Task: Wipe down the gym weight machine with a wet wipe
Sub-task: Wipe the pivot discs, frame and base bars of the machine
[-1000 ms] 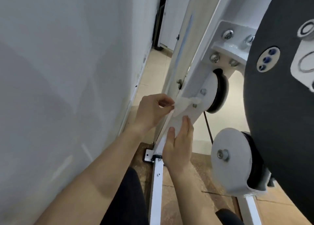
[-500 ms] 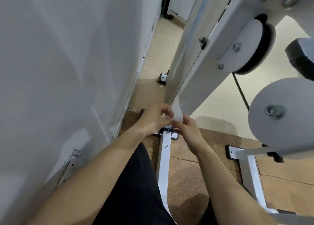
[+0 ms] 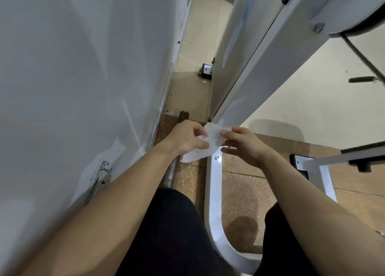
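- The white wall fills the left side and runs down to a narrow strip of floor beside the machine.
- The weight machine's slanted white upright drops from the top right to the middle of the view. A white pulley is bolted to it in the top right corner, and a dark cable runs down from the pulley.
- Brown speckled matting lies under the machine, with pale tiled floor beyond it.
- The person's dark-trousered legs sit on either side of the white base rail. The rail runs from the foot of the upright toward the camera and curves to the right.
- Both bare forearms reach forward and meet at the foot of the upright.
- The left hand has its back up and its fingers curled, pinching the left part of the wet wipe between thumb and fingers.
- The right hand comes in from the right with its fingers bent inward, and its tips pinch the wipe's right edge.
- The wet wipe is white and crumpled, held between the two hands just above the joint of upright and base rail. Its upper corner lies against or just beside the upright's lower end, I cannot tell which, and its lower corner hangs free below the left hand.
- A bolt sits in the base rail just under the wipe.
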